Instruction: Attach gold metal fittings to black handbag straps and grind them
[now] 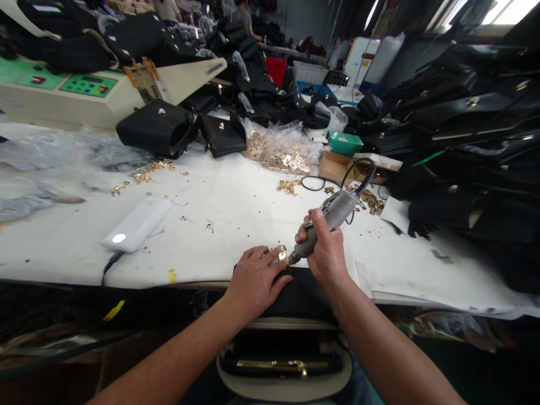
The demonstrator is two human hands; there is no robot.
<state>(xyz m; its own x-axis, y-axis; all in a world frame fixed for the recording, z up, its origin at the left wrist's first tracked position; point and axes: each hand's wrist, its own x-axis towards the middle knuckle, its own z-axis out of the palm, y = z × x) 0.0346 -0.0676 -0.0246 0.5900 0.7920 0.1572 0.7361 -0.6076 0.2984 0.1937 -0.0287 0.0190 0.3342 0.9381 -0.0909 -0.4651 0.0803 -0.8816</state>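
My right hand (pixel 324 247) is wrapped round a grey corded power tool (pixel 335 214), whose tip points down and left at a gold metal clasp (pixel 282 253). My left hand (pixel 257 278) lies on the black flap of a bag (pixel 301 295) at the table's front edge, fingers spread, fingertips beside the clasp and the tool's tip. The bag hangs open toward me, showing a pale lining and a gold zip (pixel 270 364) inside. Whether the tip touches the clasp is too small to tell.
A white power bank (pixel 137 224) with a cable lies left on the white table (pixel 228 208). Behind are plastic bags of gold hardware (pixel 287 152), a cardboard box (pixel 333 166) and a green box (pixel 343 143). Black bags (pixel 476 129) pile up right. People are in the background.
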